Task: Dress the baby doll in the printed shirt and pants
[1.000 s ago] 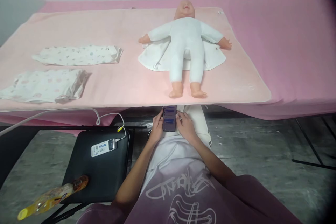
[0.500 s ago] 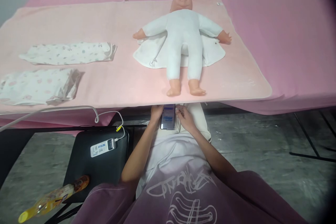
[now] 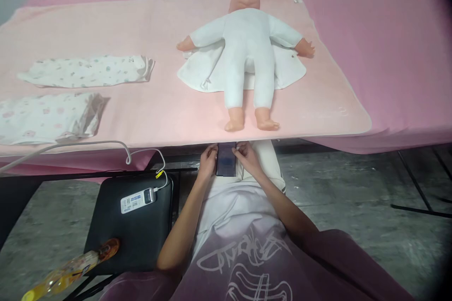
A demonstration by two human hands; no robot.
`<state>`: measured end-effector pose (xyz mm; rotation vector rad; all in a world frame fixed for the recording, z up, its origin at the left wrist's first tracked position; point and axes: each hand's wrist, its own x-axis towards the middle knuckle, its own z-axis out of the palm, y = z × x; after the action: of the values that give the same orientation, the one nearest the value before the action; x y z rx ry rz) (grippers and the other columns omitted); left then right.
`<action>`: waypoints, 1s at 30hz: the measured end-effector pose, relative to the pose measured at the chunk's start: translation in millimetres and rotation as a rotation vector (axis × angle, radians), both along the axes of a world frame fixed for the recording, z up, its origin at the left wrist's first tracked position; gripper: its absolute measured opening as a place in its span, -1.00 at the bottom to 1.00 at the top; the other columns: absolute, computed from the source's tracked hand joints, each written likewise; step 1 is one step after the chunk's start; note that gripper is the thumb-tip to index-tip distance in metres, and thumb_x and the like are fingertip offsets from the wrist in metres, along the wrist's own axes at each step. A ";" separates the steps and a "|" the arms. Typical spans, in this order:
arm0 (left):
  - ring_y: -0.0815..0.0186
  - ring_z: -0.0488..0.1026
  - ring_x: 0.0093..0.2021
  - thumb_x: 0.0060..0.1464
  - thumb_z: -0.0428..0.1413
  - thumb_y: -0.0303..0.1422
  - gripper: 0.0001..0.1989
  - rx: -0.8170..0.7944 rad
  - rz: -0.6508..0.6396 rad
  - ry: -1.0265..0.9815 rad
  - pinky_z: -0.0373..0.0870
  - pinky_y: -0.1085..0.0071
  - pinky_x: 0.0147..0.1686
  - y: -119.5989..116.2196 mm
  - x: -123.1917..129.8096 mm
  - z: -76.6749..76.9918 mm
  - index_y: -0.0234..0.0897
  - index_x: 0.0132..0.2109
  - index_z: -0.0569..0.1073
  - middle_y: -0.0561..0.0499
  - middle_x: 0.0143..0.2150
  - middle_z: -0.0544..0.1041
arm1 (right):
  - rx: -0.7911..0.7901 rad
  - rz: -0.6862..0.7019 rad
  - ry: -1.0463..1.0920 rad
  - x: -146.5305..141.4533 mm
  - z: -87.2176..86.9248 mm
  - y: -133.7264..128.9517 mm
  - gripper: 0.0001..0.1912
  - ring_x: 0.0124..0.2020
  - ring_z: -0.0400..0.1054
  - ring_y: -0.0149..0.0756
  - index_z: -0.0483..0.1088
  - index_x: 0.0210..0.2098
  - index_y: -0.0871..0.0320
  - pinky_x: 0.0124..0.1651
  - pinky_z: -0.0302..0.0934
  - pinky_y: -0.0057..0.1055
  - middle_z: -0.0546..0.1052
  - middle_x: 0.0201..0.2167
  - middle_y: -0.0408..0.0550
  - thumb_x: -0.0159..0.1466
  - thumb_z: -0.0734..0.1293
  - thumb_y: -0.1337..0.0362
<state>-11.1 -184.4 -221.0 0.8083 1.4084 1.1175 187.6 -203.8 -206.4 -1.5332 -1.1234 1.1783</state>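
A dark phone (image 3: 226, 160) lies over my lap, just below the table's front edge. My left hand (image 3: 209, 160) holds its left side, fingers curled at the edge. On the other side, my right hand (image 3: 246, 155) has its thumb and fingers closed at the phone's right edge. Beyond them a baby doll (image 3: 249, 37) in a white suit lies on its back on the pink mat (image 3: 158, 113), arms spread. An opened white garment (image 3: 289, 68) is spread beneath the doll.
Two folded patterned cloths, one upper (image 3: 88, 71) and one lower (image 3: 45, 115), lie on the mat's left. A black stool (image 3: 141, 235) bears a white power bank (image 3: 137, 201) with a cable; a yellow-capped bottle (image 3: 67, 273) is at lower left.
The phone's screen looks darker. My left hand has shifted slightly left and lower, its fingers more visible. The view has moved slightly.
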 end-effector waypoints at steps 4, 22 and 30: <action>-0.01 0.63 0.25 0.14 0.39 -0.11 -0.57 -0.020 0.020 -0.027 0.40 0.04 0.46 -7.1 1.6 -0.2 -0.24 0.08 0.74 -0.18 0.14 0.74 | -0.032 0.015 0.024 -1.4 -3.2 2.3 -0.51 -0.39 0.41 -0.22 0.39 -0.09 0.02 -0.24 0.33 -0.26 0.45 -0.41 -0.22 0.25 0.53 -0.17; 0.01 0.65 0.25 0.09 0.47 -0.01 -0.45 -0.058 0.053 -0.085 0.49 0.08 0.38 -12.9 7.0 1.5 -0.24 0.11 0.72 -0.17 0.14 0.75 | -0.022 0.009 0.126 -0.2 -19.7 1.9 -0.49 -0.38 0.37 -0.28 0.42 -0.05 0.05 -0.23 0.30 -0.30 0.43 -0.37 -0.24 0.19 0.58 -0.07; -0.10 0.55 0.44 0.11 0.44 0.14 -0.32 -0.032 0.023 -0.024 0.38 0.01 0.52 -17.3 13.4 14.5 -0.23 0.20 0.72 -0.22 0.34 0.69 | -0.025 0.004 0.137 13.5 -12.1 -5.8 -0.50 -0.14 0.53 -0.12 0.46 -0.05 0.04 -0.06 0.43 -0.19 0.62 -0.11 -0.01 0.29 0.44 -0.22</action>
<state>2.4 -201.8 -206.4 0.7549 1.4154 1.1162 201.0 -209.6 -218.5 -1.4467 -1.0251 1.2845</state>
